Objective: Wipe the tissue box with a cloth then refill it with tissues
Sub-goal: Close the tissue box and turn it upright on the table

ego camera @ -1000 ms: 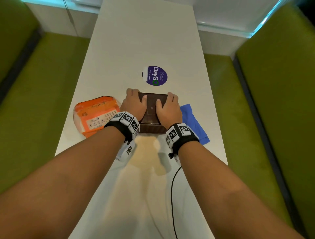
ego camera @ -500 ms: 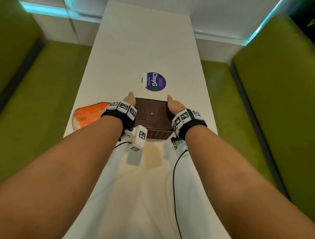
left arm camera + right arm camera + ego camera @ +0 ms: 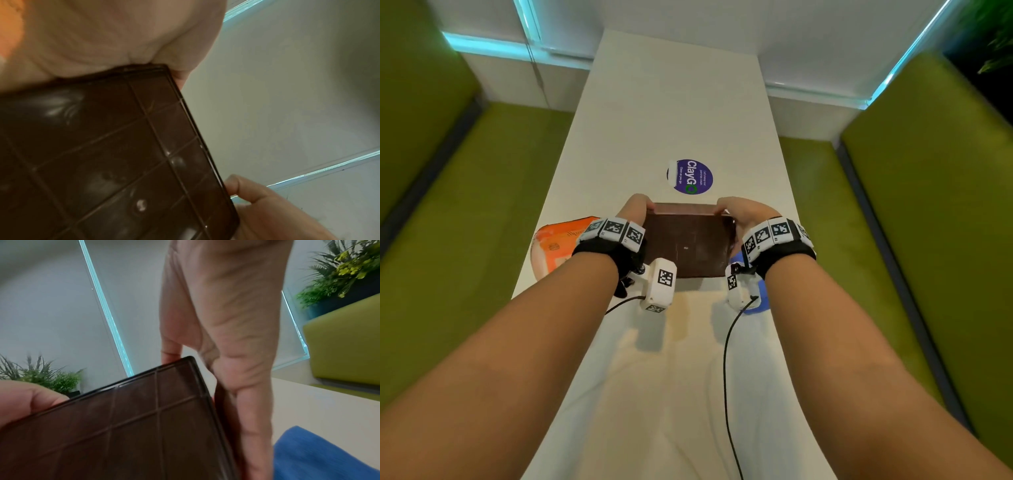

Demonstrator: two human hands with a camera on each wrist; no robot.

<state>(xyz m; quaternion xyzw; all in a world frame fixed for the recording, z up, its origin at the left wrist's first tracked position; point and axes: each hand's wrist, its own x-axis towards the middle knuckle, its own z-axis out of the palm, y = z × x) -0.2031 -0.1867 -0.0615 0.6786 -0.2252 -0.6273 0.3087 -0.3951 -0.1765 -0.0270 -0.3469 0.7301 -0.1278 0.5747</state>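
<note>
On the long white table [image 3: 674,102], the left hand [image 3: 635,210] and right hand [image 3: 743,212] grip the dark brown plastic tissue box [image 3: 688,243] by its sides, fingers curled round its far edge. Beside it lie a blue cloth [image 3: 320,454] and an orange tissue pack [image 3: 558,240].

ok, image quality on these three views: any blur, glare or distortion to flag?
Head view: sharp, wide-angle bend at the edges, arm shadows on the white table. Left wrist view: soft, with glare spots on the dark brown gridded tissue box; left hand out of focus. Right wrist view: blue cloth smeared, right hand fairly sharp.
</note>
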